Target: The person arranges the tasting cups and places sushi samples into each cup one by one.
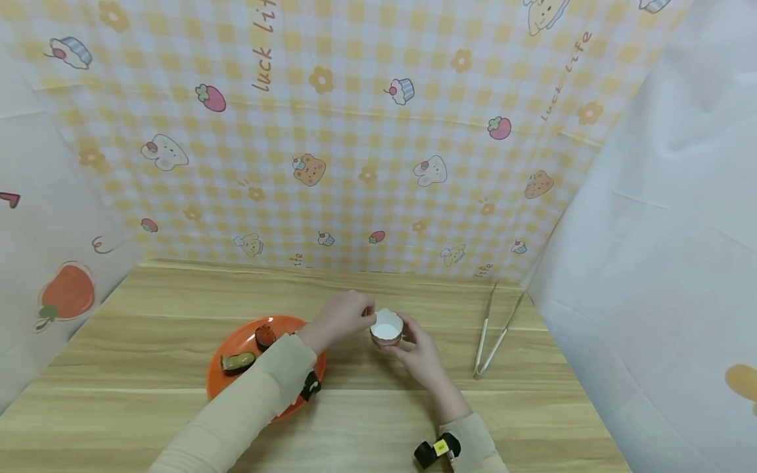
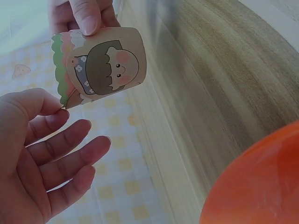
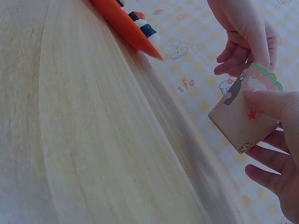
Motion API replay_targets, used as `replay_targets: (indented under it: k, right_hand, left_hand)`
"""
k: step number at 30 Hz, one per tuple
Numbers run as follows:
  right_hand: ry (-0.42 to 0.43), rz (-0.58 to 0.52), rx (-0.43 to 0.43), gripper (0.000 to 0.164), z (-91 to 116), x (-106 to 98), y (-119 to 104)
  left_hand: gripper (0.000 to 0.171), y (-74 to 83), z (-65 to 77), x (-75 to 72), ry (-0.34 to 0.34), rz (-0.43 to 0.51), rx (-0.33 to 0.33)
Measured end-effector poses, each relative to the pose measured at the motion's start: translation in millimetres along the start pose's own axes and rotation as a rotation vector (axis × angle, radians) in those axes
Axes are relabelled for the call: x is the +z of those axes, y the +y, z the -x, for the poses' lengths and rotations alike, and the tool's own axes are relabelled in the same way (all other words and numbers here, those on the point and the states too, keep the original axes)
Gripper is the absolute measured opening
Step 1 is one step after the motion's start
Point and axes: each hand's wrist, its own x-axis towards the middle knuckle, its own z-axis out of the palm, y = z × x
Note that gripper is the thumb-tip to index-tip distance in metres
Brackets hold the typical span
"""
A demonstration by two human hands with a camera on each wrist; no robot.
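A paper baking cup (image 1: 387, 330) with a scalloped rim and a printed cartoon face is held above the table. My right hand (image 1: 418, 360) grips it by the side, thumb on one face and fingers round the other. At the rim, my left hand (image 1: 345, 316) pinches the edge between thumb and forefinger, its other fingers loosely bent away, as the left wrist view shows. The white inside of the cup faces up in the head view. In the right wrist view the cup (image 3: 238, 119) is tilted.
An orange plate (image 1: 214, 368) stands left on the wooden table, partly hidden by the left sleeve. Sushi pieces lie on it, among them a roe-topped one (image 1: 265, 337) and a long-topped one (image 1: 238, 362). Metal tongs (image 1: 481, 358) lie spread at the right. A checked cloth (image 1: 367, 131) hangs behind.
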Motion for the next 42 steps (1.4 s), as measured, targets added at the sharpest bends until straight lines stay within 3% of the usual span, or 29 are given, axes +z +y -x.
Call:
replay_targets:
  k: [6,9,17,42]
  right_hand:
    - [-0.03,-0.022,0.013,0.064,4,-6,-29]
    - [-0.03,-0.011,0.005,0.063,4,-6,-30]
    - [-0.014,-0.011,0.024,0.067,0,0,5]
    - [0.021,-0.004,0.013,0.066,-2,-3,11]
  left_hand:
    - [0.019,0.8,-0.8,-0.9,0.0,0.016,-0.009]
    - [0.019,1.2,-1.5,-2.3,0.001,0.029,-0.014]
    - [0.021,0.9,-2.5,-6.1,0.002,0.046,-0.007]
    - [0.025,-0.9,-9.4,-29.7,0.053,0.156,-0.044]
